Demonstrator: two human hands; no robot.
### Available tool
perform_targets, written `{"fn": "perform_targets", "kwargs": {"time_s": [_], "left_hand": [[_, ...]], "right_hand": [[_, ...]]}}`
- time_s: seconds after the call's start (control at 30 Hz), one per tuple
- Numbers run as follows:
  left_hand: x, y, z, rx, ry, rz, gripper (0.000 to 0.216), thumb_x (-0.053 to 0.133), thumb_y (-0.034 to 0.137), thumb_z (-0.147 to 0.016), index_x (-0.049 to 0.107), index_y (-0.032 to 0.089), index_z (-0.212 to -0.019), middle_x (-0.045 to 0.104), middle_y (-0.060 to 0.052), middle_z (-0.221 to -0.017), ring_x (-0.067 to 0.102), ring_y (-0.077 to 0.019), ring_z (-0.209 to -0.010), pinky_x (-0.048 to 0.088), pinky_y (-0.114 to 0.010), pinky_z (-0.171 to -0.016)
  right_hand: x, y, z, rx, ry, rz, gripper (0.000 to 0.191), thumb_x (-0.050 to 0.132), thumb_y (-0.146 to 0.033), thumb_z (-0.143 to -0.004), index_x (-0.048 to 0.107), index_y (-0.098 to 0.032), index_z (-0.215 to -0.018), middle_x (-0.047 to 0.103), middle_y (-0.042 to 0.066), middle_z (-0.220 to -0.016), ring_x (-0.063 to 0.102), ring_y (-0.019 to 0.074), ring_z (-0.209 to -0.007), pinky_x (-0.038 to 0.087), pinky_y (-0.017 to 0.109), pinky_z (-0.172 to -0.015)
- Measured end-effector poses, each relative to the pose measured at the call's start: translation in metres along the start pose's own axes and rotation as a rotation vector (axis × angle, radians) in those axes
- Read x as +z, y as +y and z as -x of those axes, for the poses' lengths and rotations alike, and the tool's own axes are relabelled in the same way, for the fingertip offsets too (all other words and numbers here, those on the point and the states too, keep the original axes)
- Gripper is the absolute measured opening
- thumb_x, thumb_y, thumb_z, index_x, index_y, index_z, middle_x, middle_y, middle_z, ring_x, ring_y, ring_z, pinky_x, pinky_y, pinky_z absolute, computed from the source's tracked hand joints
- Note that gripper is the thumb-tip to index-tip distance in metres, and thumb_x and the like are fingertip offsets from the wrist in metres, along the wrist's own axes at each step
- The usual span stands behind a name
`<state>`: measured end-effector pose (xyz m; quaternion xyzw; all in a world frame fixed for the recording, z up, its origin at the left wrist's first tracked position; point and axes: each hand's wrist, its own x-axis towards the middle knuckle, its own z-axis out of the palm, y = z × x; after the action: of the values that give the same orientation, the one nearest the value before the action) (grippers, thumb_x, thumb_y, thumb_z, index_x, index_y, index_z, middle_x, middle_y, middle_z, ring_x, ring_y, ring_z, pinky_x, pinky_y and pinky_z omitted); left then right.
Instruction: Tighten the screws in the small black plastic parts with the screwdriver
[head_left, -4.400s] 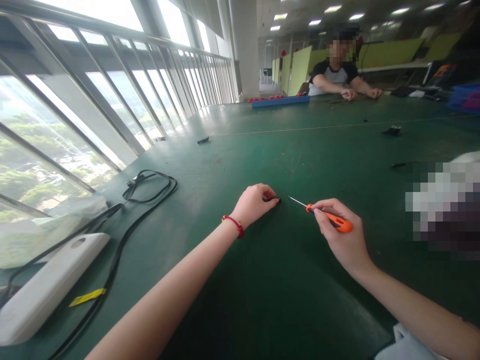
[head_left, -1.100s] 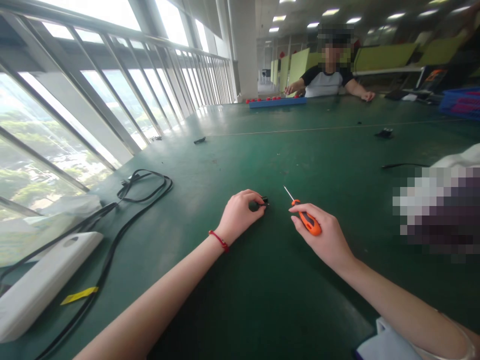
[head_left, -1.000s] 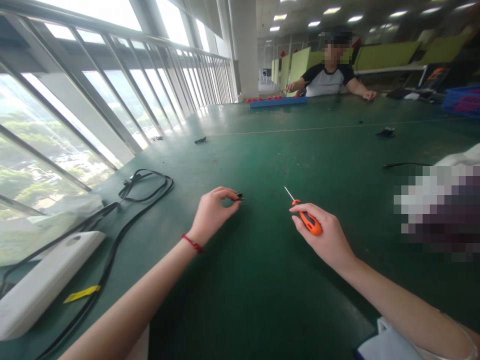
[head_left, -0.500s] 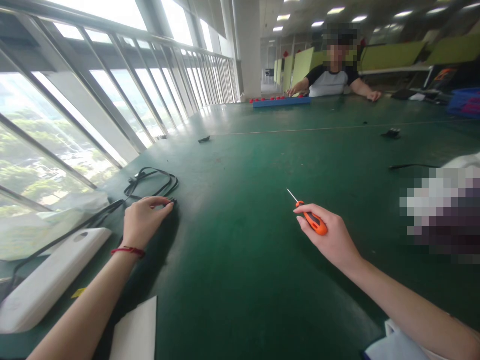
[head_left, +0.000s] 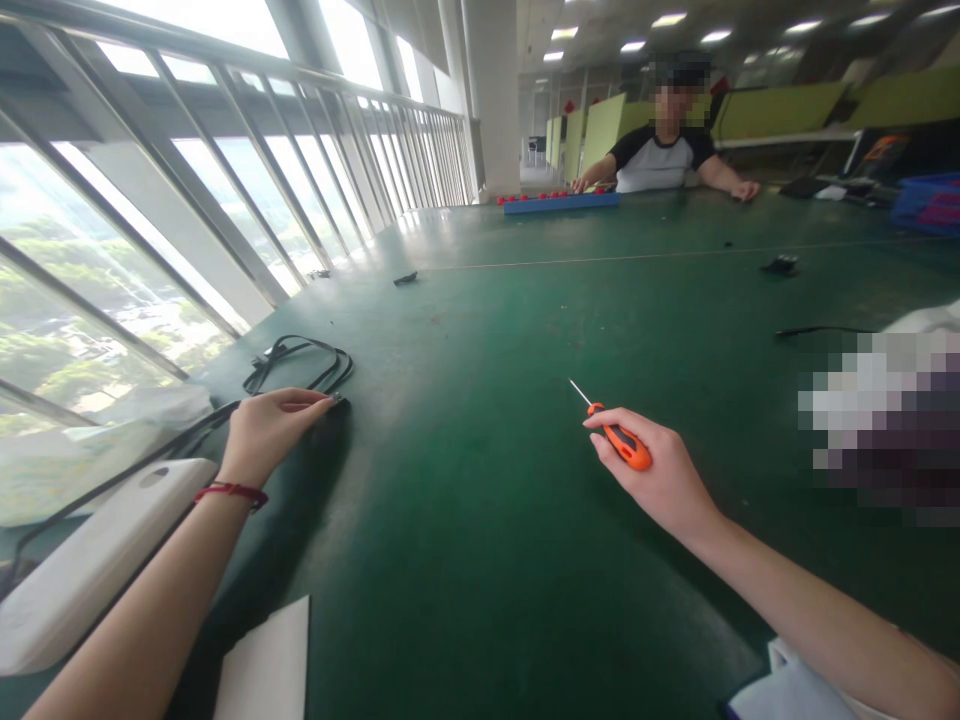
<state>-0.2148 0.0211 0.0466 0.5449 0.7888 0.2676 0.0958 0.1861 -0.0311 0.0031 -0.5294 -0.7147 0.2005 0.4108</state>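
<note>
My right hand [head_left: 660, 465] is closed around the orange and black handle of a screwdriver [head_left: 628, 446]. Its thin metal shaft points up and to the left, over the green tabletop [head_left: 465, 480]. On the left side, my left hand [head_left: 274, 430], with a red band at the wrist, pinches a small dark piece [head_left: 340, 402] between thumb and fingertips, low over the table. The piece is too small to name. Just beyond that hand lies a looped black cable [head_left: 330, 362].
A long white case [head_left: 97, 570] and a white card [head_left: 266, 660] lie near my left forearm. Across the table a person [head_left: 664, 160] sits at a blue tray [head_left: 562, 204] with red pieces. A metal railing [head_left: 300, 85] runs along the left. Small black parts [head_left: 781, 265] lie farther off.
My left hand has shifted slightly left, its fingers straighter around the small dark piece. The right hand keeps the screwdriver in nearly the same place.
</note>
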Motion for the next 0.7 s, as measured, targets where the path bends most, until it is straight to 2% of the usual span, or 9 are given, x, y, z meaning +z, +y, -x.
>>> {"fn": "perform_targets", "kwargs": {"time_s": [0.13,0.37,0.7], "left_hand": [[-0.0005,-0.0024,-0.0008,-0.012,-0.026,-0.013,0.029,0.066,0.047,-0.071,0.071,0.022,-0.084,0.062,0.008,-0.053,0.057,-0.0153,-0.067,0.037,-0.021,-0.063],[0.003,-0.0064,-0.0063,-0.055,-0.046,-0.064,0.041,0.068,0.045,-0.07,0.073,0.015,-0.096,0.07,0.001,-0.074,0.057,-0.0161,-0.071,0.036,-0.021,-0.063],[0.0015,-0.005,-0.0033,-0.042,-0.044,-0.067,0.035,0.067,0.044,-0.072,0.072,0.017,-0.093,0.068,0.003,-0.07,0.058,-0.0152,-0.073,0.037,-0.019,-0.065]], "right_hand": [[0.0003,0.0004,0.0001,0.008,-0.008,-0.007,0.012,0.057,-0.025,-0.086,0.066,-0.021,-0.092,0.07,0.004,-0.093,0.066,0.0167,-0.078,0.051,0.029,-0.072],[0.0006,0.0021,-0.0001,0.012,-0.017,-0.008,0.012,0.057,-0.026,-0.086,0.066,-0.02,-0.093,0.07,0.003,-0.094,0.066,0.0163,-0.08,0.051,0.028,-0.072],[0.0004,0.002,0.0001,-0.001,-0.014,-0.007,0.012,0.058,-0.026,-0.086,0.066,-0.02,-0.092,0.07,0.003,-0.092,0.065,0.0157,-0.076,0.05,0.028,-0.07]]}}
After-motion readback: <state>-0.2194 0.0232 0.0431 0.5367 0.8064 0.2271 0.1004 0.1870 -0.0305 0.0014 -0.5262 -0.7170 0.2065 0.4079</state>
